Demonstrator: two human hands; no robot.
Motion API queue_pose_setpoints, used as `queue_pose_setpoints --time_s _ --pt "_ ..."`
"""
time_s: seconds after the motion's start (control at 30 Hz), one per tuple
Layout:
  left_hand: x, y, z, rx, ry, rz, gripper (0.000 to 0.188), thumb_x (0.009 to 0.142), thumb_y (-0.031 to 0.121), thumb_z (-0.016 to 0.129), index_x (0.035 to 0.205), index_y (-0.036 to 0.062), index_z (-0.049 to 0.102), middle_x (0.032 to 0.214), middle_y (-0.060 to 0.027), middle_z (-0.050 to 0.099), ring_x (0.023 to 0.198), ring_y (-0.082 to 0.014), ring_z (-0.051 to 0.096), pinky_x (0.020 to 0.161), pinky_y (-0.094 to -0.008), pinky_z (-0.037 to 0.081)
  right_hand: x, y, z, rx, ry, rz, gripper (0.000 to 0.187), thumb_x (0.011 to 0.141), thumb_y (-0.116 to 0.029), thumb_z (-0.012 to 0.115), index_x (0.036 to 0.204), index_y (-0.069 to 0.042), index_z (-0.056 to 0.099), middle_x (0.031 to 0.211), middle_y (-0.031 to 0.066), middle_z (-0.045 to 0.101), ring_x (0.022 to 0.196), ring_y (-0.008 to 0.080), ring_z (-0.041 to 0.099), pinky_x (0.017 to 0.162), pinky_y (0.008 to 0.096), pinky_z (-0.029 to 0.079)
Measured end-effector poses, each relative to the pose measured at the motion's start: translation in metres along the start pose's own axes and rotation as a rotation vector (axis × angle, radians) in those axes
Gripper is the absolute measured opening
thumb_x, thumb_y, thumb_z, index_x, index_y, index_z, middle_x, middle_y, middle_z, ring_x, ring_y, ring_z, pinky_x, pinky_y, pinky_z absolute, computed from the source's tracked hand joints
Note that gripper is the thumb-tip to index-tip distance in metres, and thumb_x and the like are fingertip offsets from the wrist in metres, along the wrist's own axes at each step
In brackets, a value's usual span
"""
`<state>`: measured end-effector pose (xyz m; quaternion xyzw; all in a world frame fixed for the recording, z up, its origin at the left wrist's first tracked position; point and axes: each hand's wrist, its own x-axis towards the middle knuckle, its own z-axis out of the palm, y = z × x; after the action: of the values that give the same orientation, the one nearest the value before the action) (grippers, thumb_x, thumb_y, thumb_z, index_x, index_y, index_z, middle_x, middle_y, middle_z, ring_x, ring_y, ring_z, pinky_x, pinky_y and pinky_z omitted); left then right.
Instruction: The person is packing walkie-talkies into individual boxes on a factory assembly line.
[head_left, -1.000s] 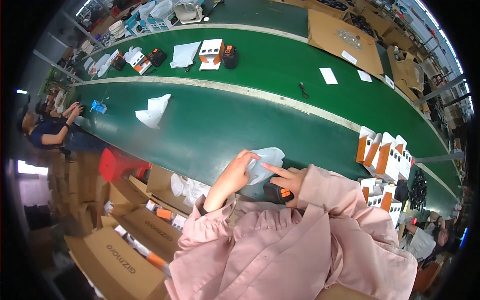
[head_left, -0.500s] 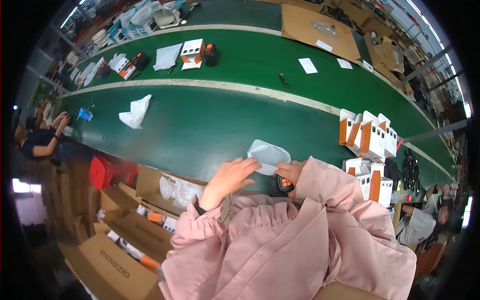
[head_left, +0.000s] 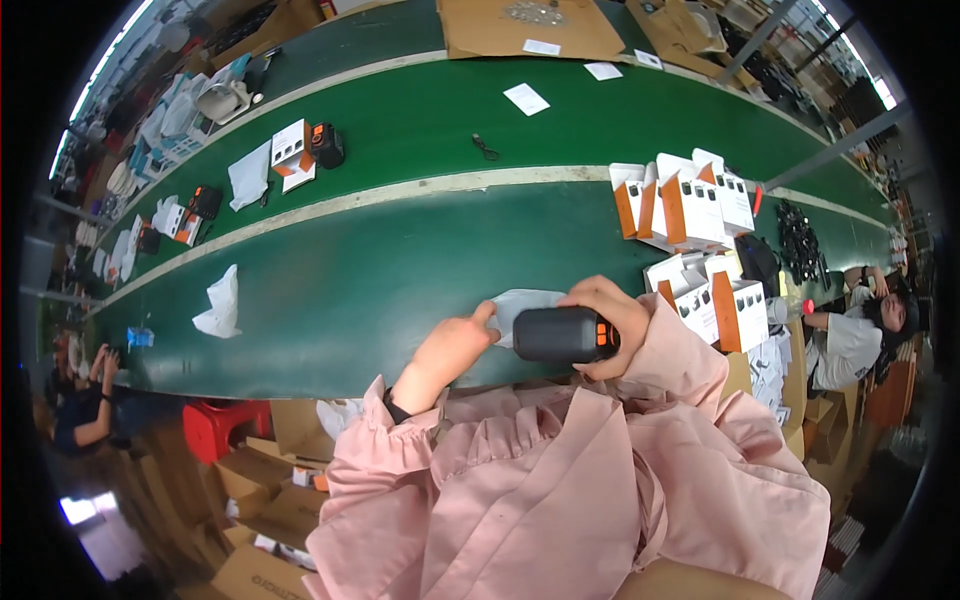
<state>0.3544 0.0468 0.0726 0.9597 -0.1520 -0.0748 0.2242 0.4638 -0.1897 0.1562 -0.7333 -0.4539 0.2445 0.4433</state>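
My right hand (head_left: 624,316) is wrapped round one end of a black box-shaped device with orange buttons (head_left: 555,336), held on its side near the front edge of the green bench. Behind the device lies a translucent white plastic bag (head_left: 508,306), partly hidden by it. My left hand (head_left: 446,352) pinches the bag's left edge between thumb and forefinger. A wristband shows at my left cuff.
White and orange boxes (head_left: 690,210) with raised flaps stand to the right, beside a bundle of black cables (head_left: 797,240). A crumpled white bag (head_left: 220,305) lies to the left. A co-worker (head_left: 850,335) sits at right; a red stool (head_left: 212,428) stands below left.
My right hand has raised the black device from the bench's front edge to in front of the bag. My left hand has closed on the bag's edge. The view has shifted right.
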Motion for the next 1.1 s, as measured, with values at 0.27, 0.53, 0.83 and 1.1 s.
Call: queue_pose_setpoints --time_s 0.27,0.53,0.83,1.1 --pt "0.013 0.012 0.003 -0.156 0.037 0.004 0.021 0.075 0.012 0.064 0.088 -0.001 0.054 0.122 -0.0195 0.046 0.072 -0.0355 0.061 0.065 -0.0411 0.05 0.009 0.026 0.023 -0.362 0.055 0.069 0.063 0.062 -0.013 0.069 0.121 -0.01 0.047 0.113 0.0076 0.051 0.097 0.0295 0.056 0.079 0.0389 0.049" --pt "0.013 0.024 0.021 -0.387 0.395 -0.127 0.068 0.065 0.008 0.074 0.122 0.0028 0.037 0.126 -0.0181 0.043 0.1 -0.0382 0.055 0.078 -0.0409 0.05 0.021 0.024 0.045 -0.498 -0.052 0.068 0.068 0.063 -0.018 0.073 0.124 -0.013 0.044 0.116 0.0043 0.051 0.1 0.0274 0.053 0.079 0.0396 0.049" --pt "-0.002 0.0 0.053 -0.645 0.592 -0.36 0.064 0.061 0.012 0.081 0.116 0.0003 0.049 0.106 -0.0155 0.058 0.099 -0.0291 0.059 0.084 -0.0357 0.048 0.012 0.098 0.05 0.073 0.488 0.271 0.058 0.077 -0.026 0.07 0.125 -0.005 0.046 0.118 0.0146 0.053 0.104 0.026 0.055 0.083 0.0368 0.047" --pt "-0.015 -0.003 0.075 -0.985 0.644 -0.434 0.062 0.064 0.006 0.081 0.114 -0.0045 0.047 0.106 -0.0118 0.058 0.096 -0.017 0.059 0.083 -0.0294 0.049 0.031 0.118 0.085 0.563 -0.087 0.854 0.049 0.084 -0.024 0.059 0.123 0.001 0.044 0.103 0.0114 0.057 0.079 0.0205 0.064 0.055 0.0292 0.054"
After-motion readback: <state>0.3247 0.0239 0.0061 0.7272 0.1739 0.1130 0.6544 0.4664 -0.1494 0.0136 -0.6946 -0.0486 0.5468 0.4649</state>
